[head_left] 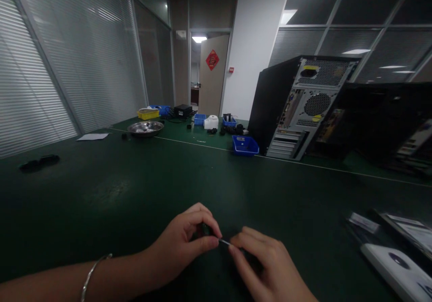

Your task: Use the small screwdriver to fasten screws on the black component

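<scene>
Both hands meet low over the dark green table (135,189). Left hand (182,248), a thin bangle (92,272) on its wrist, pinches a small dark part (204,230) between thumb and fingers (205,221). Right hand (266,266) closes its fingers narrowly on a thin pale strip (224,242) that bridges the two hands just above the table. Farther back stand a computer tower (300,108), a blue bin (245,145) and a metal bowl (145,128). White devices (398,266) lie at the right edge.

Both hands low, fingertips pinched together: left hand (184,243), right hand (266,266).
</scene>
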The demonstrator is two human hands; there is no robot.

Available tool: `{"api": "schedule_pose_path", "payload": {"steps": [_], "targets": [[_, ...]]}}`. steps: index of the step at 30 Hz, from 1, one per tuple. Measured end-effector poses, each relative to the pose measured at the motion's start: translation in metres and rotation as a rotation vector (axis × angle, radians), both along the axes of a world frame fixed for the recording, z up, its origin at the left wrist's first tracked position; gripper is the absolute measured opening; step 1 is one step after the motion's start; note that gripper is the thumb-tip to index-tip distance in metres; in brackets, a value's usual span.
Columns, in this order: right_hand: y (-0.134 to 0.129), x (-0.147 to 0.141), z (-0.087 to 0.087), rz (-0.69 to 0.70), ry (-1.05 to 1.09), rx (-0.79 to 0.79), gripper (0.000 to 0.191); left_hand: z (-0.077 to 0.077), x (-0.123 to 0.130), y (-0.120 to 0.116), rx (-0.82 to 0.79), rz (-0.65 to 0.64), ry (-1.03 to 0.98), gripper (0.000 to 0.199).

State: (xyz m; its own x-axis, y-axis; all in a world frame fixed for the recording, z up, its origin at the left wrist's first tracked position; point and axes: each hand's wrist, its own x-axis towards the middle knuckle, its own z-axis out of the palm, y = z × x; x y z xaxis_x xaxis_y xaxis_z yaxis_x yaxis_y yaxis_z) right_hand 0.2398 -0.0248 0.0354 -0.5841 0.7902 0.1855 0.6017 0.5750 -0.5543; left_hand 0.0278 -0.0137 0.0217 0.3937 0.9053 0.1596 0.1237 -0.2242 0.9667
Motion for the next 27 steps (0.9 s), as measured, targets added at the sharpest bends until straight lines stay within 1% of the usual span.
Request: {"api": "schedule_pose_path", "payload": {"steps": [2, 4, 6, 8, 9, 11, 13, 14, 16, 18, 20, 23, 27], "targets": [[0.0, 0.001, -0.001, -0.008, 0.018, -0.002, 0.029, 0.001, 0.002, -0.001, -0.058, 0.002, -0.044, 0.019], [0.0, 0.001, -0.002, -0.021, 0.028, -0.004, 0.028, 0.0, 0.003, -0.003, -0.143, -0.016, -0.152, 0.031], [0.002, 0.001, -0.002, -0.028, 0.036, -0.001, 0.026, -0.001, 0.004, -0.004, -0.218, -0.058, -0.214, 0.033], [0.003, 0.001, -0.003, -0.03, 0.048, 0.0, 0.025, -0.003, 0.002, -0.004, -0.249, -0.101, -0.192, 0.035], [0.004, 0.001, -0.003, -0.034, 0.054, -0.001, 0.025, -0.004, 0.001, -0.004, -0.225, -0.112, -0.163, 0.037], [0.005, 0.002, -0.003, -0.043, 0.059, -0.005, 0.024, -0.004, -0.001, -0.003, -0.121, -0.121, -0.102, 0.039], [0.005, 0.002, -0.002, -0.056, 0.054, -0.009, 0.025, -0.001, -0.002, -0.003, -0.007, -0.12, -0.026, 0.039], [0.005, 0.002, -0.002, -0.059, 0.049, -0.011, 0.025, 0.001, -0.003, -0.003, 0.018, -0.113, 0.01, 0.039], [0.005, 0.002, -0.003, -0.06, 0.04, -0.013, 0.025, 0.005, -0.002, -0.005, 0.007, -0.089, 0.047, 0.038], [0.004, 0.002, -0.004, -0.054, 0.033, -0.014, 0.025, 0.008, -0.002, -0.007, -0.004, -0.062, 0.077, 0.032], [0.003, 0.003, -0.005, -0.054, 0.021, -0.014, 0.025, 0.009, -0.002, -0.008, 0.055, -0.067, 0.104, 0.029], [0.002, 0.002, -0.005, -0.059, -0.017, -0.009, 0.026, 0.008, -0.002, -0.007, 0.188, -0.077, 0.131, 0.031], [0.002, 0.001, -0.004, -0.045, -0.058, 0.003, 0.028, 0.008, -0.003, -0.004, 0.218, -0.057, 0.188, 0.03]]}}
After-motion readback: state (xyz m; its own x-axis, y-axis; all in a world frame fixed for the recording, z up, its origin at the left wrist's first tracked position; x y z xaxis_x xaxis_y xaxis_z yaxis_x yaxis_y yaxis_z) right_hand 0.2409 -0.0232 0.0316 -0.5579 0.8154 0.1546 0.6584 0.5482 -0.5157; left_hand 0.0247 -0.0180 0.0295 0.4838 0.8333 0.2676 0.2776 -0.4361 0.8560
